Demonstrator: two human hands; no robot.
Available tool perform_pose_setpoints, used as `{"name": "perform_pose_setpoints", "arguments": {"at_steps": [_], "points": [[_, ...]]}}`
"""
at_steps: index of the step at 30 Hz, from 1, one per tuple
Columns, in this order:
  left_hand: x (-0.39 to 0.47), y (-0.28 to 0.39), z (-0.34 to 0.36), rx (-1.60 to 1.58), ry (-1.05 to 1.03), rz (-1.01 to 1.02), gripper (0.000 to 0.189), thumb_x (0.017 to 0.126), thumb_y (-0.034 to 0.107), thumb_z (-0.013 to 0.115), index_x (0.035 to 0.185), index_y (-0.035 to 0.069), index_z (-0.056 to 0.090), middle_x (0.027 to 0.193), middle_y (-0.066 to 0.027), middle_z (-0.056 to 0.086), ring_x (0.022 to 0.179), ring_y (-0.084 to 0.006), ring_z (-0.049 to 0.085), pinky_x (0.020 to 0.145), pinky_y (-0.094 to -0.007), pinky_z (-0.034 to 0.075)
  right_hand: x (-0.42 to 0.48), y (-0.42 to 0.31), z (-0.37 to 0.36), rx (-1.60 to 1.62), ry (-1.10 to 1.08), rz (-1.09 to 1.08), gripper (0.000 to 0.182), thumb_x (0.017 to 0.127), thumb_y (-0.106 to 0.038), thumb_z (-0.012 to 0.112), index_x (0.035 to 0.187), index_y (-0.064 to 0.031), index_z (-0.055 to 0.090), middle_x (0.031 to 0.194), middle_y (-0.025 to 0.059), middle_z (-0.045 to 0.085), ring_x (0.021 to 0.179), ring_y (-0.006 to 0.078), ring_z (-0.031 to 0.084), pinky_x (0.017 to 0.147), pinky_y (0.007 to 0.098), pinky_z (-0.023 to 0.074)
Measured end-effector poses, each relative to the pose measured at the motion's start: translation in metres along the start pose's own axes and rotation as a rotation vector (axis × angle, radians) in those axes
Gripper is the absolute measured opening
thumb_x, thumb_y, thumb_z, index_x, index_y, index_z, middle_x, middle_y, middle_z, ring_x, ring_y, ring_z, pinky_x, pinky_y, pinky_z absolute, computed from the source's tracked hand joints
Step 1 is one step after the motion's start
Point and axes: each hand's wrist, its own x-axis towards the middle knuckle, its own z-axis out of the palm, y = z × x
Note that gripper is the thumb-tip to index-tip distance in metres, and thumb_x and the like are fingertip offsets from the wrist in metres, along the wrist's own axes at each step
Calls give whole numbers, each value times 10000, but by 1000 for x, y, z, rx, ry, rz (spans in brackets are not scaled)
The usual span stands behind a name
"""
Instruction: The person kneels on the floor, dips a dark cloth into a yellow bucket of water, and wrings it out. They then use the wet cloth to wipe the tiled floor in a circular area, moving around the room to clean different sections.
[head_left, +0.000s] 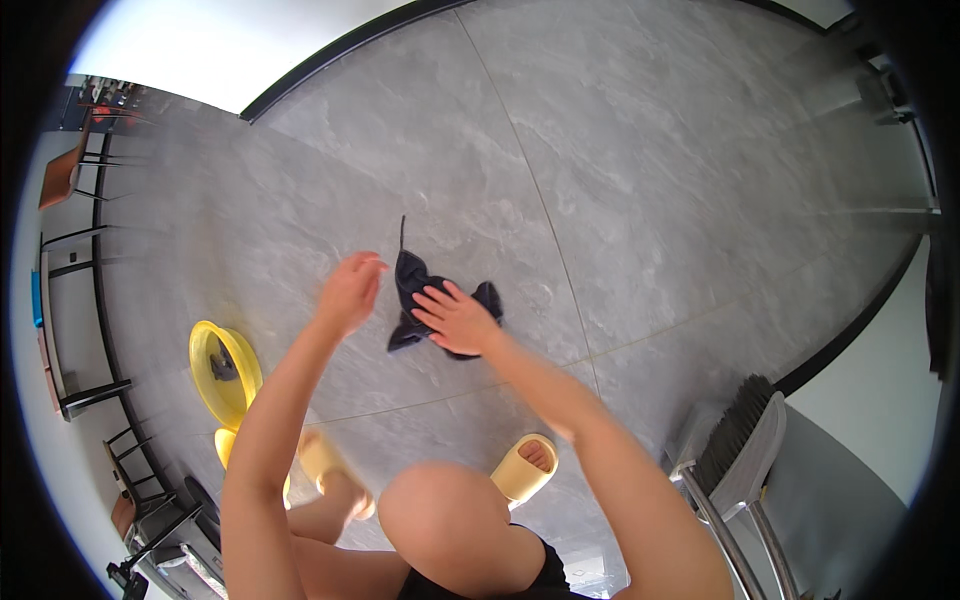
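Observation:
A dark, crumpled cloth (410, 279) lies on the grey tiled floor (480, 150), with a thin loop or cord sticking out at its far end. My right hand (459, 321) rests flat on top of it, fingers spread, covering its middle. To the left of the cloth my left hand (351, 292) hovers apart from it, slightly blurred, with nothing in its loosely curled fingers.
A yellow basin (247, 360) with something dark inside stands to the left. At the lower right lean a broom (739, 427) and a long-handled dustpan. My slippers (525, 469) flank a raised knee. Chairs (64, 176) and a table line the left edge.

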Motion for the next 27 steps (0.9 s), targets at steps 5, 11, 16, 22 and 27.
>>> {"name": "perform_pose_setpoints", "arguments": {"at_steps": [5,11,16,22,27], "points": [[29,31,-21,7,-295,169,160,853,27,500,981,73,584,1118,-123,569,1022,-317,547,826,-395,465,-36,104,-90,-200,31,239,530,818,-349,566,1295,-127,498,1411,79,409,1311,291,335,1067,481,251],[21,-13,-26,-67,-292,235,149,822,18,522,949,55,590,1089,-141,581,986,-343,552,817,-400,468,-179,214,-174,-590,221,806,526,882,-343,497,1351,-115,426,1440,92,364,1318,302,324,1064,467,263],[3,-57,-2,-113,-112,79,163,837,11,499,968,51,588,1056,-131,597,974,-333,561,826,-390,465,-216,224,-172,-572,211,1352,551,957,-392,348,1431,-115,294,1499,115,248,1352,326,265,1076,495,230],[-26,-69,43,-292,89,-83,171,878,9,456,986,46,584,1013,-120,605,947,-301,572,829,-353,458,-146,146,-124,-544,-144,1152,564,926,-347,410,1418,-88,316,1505,119,235,1369,310,238,1090,489,208],[-21,-86,59,-405,228,-148,171,889,6,448,993,26,582,1021,-127,600,953,-289,572,828,-323,455,-33,65,-61,-352,-143,665,563,891,-383,463,1390,-135,383,1486,111,285,1360,310,259,1094,507,182]]}}
